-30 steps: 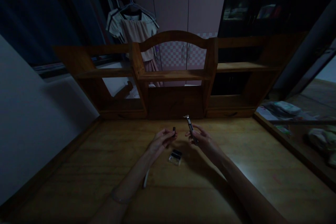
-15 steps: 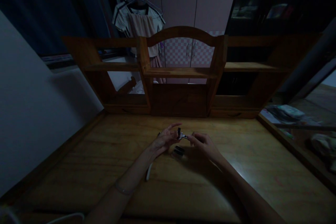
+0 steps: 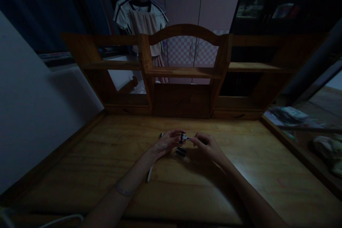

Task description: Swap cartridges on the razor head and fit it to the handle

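Note:
Over the middle of the desk, my left hand pinches the dark end of a small black-and-silver piece. Opposite it, my right hand has thumb and forefinger closed on the piece's thin silver end. Its exact kind is too small and dim to tell. Just below the piece lies a small clear case with dark strips in it. A slim white stick with a dark far end lies partly hidden under my left wrist and hand.
The wooden desk top runs back to a wooden shelf unit with small drawers. A white wall borders the left side. A pale cable curves at the lower left. Piled items lie beyond the right edge.
The black part of the held piece has turned from standing upright to sitting closer against my left fingers. My left fingers have curled in more. The view has shifted slightly.

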Demonstrator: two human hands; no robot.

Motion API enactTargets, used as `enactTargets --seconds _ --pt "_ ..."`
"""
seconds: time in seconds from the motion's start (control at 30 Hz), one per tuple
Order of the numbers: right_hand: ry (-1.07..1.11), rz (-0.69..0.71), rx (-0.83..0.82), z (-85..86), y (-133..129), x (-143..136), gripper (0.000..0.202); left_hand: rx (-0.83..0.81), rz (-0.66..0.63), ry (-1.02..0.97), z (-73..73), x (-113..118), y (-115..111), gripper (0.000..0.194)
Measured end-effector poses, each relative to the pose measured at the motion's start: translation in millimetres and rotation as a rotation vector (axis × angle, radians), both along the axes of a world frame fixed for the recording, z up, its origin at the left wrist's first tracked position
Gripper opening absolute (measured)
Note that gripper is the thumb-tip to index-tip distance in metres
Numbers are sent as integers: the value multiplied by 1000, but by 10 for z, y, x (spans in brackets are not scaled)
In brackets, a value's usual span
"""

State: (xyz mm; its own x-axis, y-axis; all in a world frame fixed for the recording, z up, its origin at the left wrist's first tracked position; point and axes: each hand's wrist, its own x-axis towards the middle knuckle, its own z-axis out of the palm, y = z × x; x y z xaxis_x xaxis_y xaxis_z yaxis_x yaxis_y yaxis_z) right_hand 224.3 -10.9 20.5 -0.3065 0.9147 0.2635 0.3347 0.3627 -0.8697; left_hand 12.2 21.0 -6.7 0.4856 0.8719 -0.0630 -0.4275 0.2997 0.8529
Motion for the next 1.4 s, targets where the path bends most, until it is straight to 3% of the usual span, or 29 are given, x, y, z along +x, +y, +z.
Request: enactTargets --seconds 0.23,0.67,1.03,1.4 --pt "28 31 -75 31 -8 -13 38 11 -9 -3 7 -6 4 42" --pt "-45 41 -8 39 -7 -3 37 24 -29 5 25 -7 -3 40" --pt "13 106 -64 80 3 17 37 0 22 48 -86 -15 38 43" --pt "-25 78 -50 75 18 25 36 20 33 60 -45 -5 23 39"
